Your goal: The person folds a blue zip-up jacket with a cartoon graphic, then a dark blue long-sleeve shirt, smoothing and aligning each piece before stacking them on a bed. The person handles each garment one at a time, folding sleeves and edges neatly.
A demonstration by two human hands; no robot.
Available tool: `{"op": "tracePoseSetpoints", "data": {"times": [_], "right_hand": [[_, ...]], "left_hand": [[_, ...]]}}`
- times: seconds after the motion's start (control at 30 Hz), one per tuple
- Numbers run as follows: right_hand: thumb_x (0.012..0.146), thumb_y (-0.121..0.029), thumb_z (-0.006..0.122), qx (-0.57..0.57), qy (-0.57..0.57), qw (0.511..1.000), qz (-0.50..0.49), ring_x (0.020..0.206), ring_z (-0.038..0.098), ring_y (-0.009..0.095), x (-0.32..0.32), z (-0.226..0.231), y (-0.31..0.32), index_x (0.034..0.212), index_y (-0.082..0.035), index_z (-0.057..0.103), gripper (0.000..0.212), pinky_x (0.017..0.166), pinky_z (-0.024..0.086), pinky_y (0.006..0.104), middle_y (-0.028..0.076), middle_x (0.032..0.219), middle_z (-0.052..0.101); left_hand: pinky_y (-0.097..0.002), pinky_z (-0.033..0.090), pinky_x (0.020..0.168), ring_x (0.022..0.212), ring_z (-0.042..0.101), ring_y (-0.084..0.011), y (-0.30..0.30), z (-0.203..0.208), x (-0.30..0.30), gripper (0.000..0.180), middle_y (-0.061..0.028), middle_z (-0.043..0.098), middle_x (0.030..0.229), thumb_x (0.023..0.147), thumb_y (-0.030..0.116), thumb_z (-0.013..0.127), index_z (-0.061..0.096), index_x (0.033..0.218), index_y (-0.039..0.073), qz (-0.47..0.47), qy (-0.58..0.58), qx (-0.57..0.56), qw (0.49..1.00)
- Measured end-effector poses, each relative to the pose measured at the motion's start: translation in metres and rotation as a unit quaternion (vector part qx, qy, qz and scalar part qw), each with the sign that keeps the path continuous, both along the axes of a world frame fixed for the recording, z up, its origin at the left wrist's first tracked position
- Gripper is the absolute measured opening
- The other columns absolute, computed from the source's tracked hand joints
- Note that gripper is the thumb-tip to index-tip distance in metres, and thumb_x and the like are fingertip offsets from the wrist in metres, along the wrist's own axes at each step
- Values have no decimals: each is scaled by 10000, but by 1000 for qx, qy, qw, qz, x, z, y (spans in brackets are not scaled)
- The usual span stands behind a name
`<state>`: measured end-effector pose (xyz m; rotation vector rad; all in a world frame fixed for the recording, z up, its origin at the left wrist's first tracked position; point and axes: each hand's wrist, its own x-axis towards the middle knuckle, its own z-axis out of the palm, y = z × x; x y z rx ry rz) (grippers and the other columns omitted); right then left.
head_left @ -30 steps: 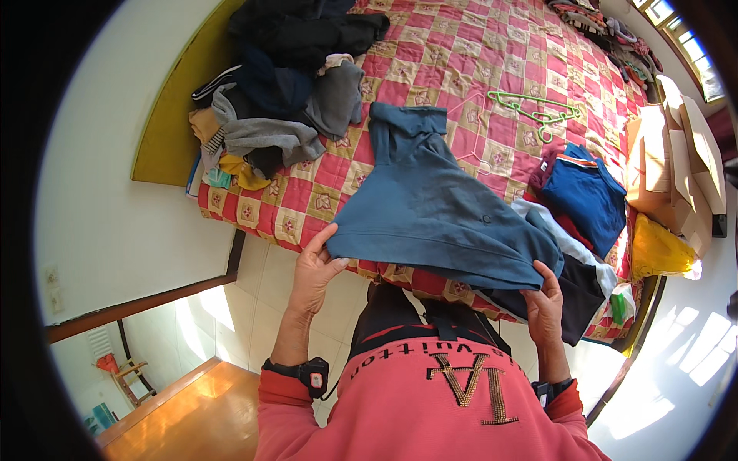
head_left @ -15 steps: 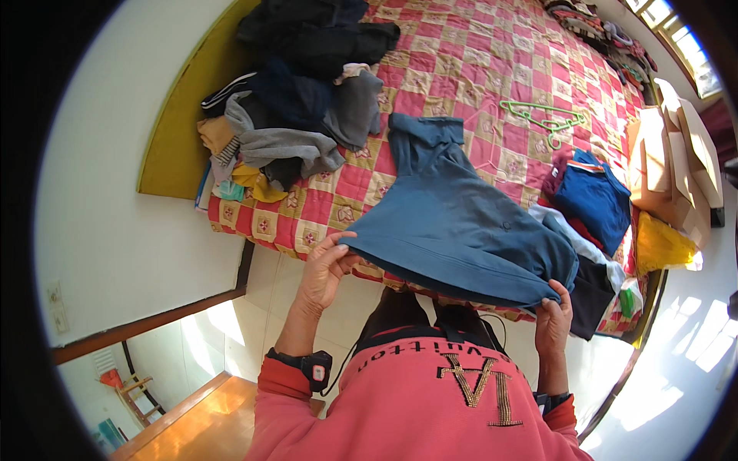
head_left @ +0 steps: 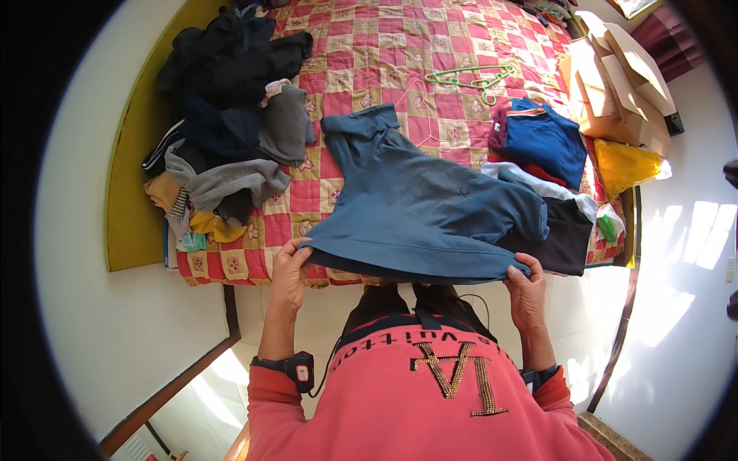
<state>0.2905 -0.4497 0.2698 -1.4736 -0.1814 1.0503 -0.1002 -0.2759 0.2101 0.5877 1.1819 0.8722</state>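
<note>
A teal-blue top (head_left: 407,200) lies spread on the bed, with its lower hem stretched along the bed's front edge. My left hand (head_left: 290,275) pinches one corner of that hem between thumb and fingers. At the opposite corner, my right hand (head_left: 527,292) grips the hem the same way. One sleeve of the top reaches toward the far left, while the other is bunched near my right hand. Beside that sleeve lies a folded black garment (head_left: 560,240), partly covered by the top.
A red-and-tan checked quilt (head_left: 350,42) covers the bed. Dark and grey clothes (head_left: 223,115) are heaped at the left. To the right are folded blue clothes (head_left: 544,146), a yellow bag (head_left: 626,165) and a cardboard box (head_left: 615,96). Green hangers (head_left: 469,77) lie further back.
The view has shifted, moving the bed and clothes leftward in the picture. Both hands keep hold of the hem, which now lies more level across the front.
</note>
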Motion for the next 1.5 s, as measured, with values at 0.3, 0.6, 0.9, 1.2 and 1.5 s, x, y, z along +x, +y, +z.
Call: {"op": "tracePoseSetpoints", "data": {"times": [0.3,0.6,0.9,1.2,1.5], "right_hand": [[765,51,588,-126,-71,985,95,678,511,88,-3,-16,-23,1089,-34,632,338,629,425,219,5,832,566],[867,-150,517,-179,-160,890,387,710,576,158,-5,-34,-36,1017,-2,737,304,667,467,288,79,822,642],[722,-495,817,-299,-407,742,441,1056,563,363,-46,-26,-21,1031,1,634,612,912,474,421,197,1061,570],[755,-287,787,-269,-549,692,383,969,557,349,-48,-41,-29,968,-54,572,382,830,469,436,156,990,549],[833,-62,675,-142,-520,822,183,802,547,320,-25,-51,-39,888,-54,542,144,725,453,404,136,857,538]], "left_hand": [[-164,414,667,707,503,-14,5,11,16,173,53,594,811,901,178,746,589,869,114,68,15,43,997],[-173,418,647,686,495,-13,12,35,9,183,56,591,792,907,175,741,579,856,106,73,33,84,993],[-176,387,635,673,450,-16,11,39,9,196,68,534,760,909,161,734,558,834,119,56,59,64,995],[-167,347,631,667,417,-11,15,56,10,215,81,503,753,904,175,746,550,839,117,15,61,120,991],[-163,367,598,687,459,-2,14,84,6,212,85,515,755,891,128,751,543,847,125,-10,52,138,989]]}}
